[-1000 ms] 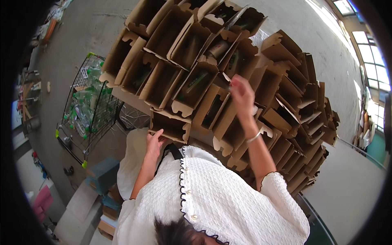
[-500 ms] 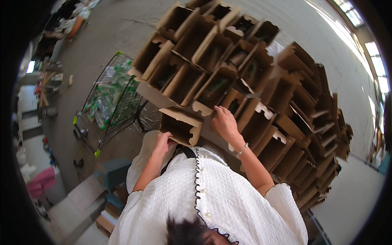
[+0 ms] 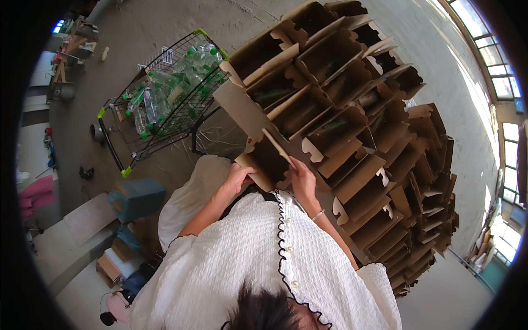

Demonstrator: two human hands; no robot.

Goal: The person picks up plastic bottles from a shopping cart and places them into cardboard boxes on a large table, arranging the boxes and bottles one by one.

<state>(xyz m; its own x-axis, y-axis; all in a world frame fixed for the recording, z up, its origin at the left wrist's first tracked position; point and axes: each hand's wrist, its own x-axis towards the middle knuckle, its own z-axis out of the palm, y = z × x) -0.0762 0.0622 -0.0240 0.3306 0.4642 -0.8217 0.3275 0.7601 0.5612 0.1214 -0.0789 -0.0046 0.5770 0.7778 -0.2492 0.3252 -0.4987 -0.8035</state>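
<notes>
One open cardboard box is held by its edges between the left hand, at its 8 o'clock, and the right hand, at 4. Beyond, packed boxes are seen at 2 o'clock, a cart of bottles at 10.

a workshop or warehouse: grey concrete floor, tall paned windows, massed cardboard boxes

Brown cardboard box — open-topped, notch-edged — held between left hand and right hand.
</notes>
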